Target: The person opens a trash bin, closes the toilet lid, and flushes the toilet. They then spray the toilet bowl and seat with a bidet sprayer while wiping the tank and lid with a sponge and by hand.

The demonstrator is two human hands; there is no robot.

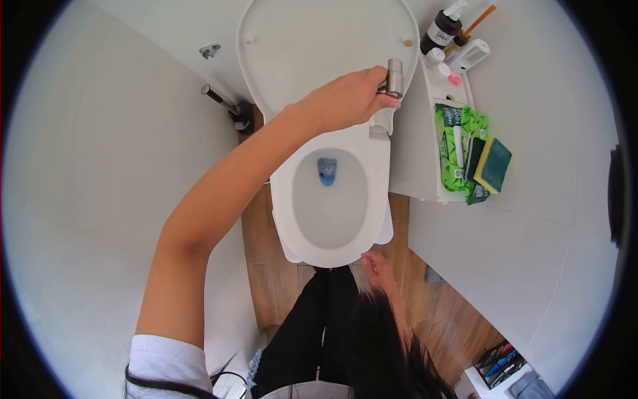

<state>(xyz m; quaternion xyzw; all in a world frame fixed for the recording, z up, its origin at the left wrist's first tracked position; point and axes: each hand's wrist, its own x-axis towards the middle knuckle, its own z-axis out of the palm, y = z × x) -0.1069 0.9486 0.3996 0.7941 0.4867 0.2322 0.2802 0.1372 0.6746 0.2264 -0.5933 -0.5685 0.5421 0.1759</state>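
My left hand reaches across the toilet with its fingers wrapped round a brushed-metal bidet sprayer. The sprayer is in front of the raised lid, near its right edge. Below it is the white toilet bowl, its rim uncovered and blue water at the bottom. My right hand is low beside the front of the bowl, fingers slightly bent and apart, with nothing visible in them. Dark hair hides part of the right forearm.
On the right, a white ledge carries a green wipes pack, a green-yellow sponge and a dark pump bottle. A toilet brush stands left of the toilet, below a wall bracket. An open drawer-like box sits lower right.
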